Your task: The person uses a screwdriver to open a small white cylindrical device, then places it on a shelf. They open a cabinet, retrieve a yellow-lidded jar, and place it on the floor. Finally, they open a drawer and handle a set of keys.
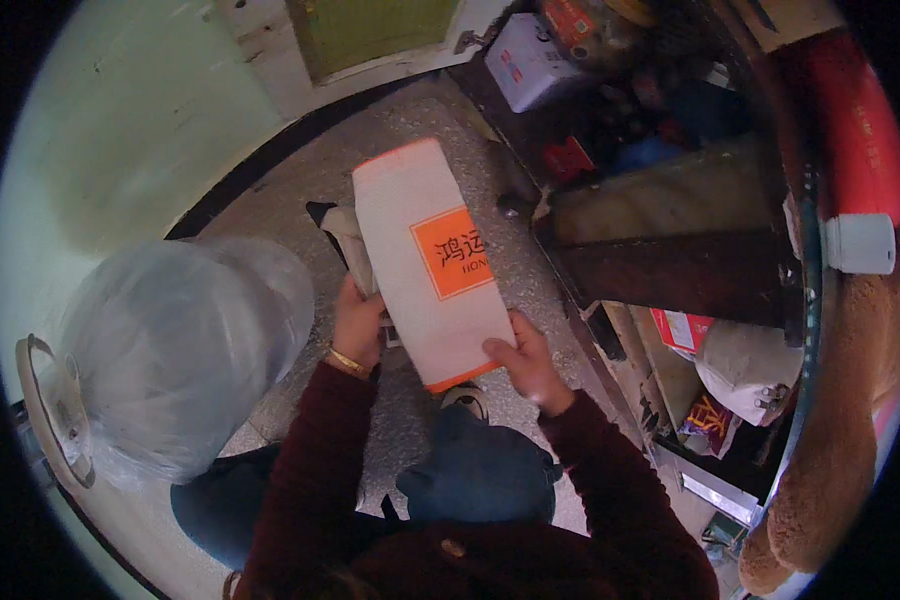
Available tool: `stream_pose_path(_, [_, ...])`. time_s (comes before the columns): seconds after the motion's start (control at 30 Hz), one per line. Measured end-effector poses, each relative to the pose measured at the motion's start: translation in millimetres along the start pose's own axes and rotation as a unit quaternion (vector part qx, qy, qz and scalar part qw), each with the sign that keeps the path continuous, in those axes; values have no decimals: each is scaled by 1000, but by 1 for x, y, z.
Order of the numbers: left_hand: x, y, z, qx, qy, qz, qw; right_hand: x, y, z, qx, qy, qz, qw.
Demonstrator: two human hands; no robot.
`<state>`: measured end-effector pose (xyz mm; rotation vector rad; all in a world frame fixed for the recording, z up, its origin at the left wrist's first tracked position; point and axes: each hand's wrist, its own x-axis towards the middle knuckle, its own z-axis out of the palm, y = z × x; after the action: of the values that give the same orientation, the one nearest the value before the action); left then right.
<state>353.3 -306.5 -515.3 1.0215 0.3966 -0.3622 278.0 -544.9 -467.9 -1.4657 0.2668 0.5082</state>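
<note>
We hold the long white cardboard box with orange edges and an orange label (432,265) above the speckled stone floor (300,185), our left hand (358,326) closed on its left side, our right hand (528,362) gripping its near corner. We judge it best to keep both grips firm and the box level.

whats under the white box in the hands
Under the white box a pale and black item sticks out at its left edge, by the left hand. The rest is covered; below is speckled floor.
</note>
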Motion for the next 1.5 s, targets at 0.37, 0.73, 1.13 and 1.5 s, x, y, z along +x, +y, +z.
stream_pose_path(0.37, [-14, 9, 4, 52, 7, -29, 998, 36, 7, 43, -112, 115, -94, 983])
stream_pose_path(0.73, [-1, 4, -9, 27, -196, -142, 970, 57, 6, 25, 180, 0, 93, 979])
stream_pose_path(1.13, [16, -11, 5, 14, -149, -173, 973, 55, 20, 14, 253, 20, 107, 961])
stream_pose_path(1.5, [-9, 29, 82, 424, -117, 179, 880, 74, -28, 17, -143, 178, -119, 966])
